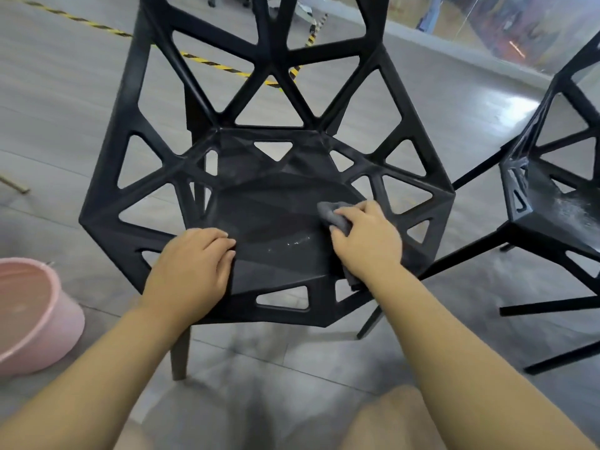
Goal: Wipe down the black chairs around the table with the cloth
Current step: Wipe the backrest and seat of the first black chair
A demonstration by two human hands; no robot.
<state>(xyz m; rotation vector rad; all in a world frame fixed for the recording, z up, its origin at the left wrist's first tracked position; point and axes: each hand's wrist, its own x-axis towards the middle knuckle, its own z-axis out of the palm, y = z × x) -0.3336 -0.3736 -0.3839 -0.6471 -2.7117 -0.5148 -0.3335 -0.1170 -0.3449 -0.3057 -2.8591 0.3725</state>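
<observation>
Left hand flat, fingers together, pressed on front of black chair seat. Right hand clutches bunched grey cloth against seat's right side. Second black chair at right; pink bucket on floor, left.

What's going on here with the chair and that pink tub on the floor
A person is wiping a black lattice chair. The right hand presses a bunched grey cloth against the right side of the seat, while the left hand rests flat on the seat's front left edge. A few pale specks remain on the seat between the hands. A pink basin stands on the floor to the left, and a second black chair stands to the right.
</observation>
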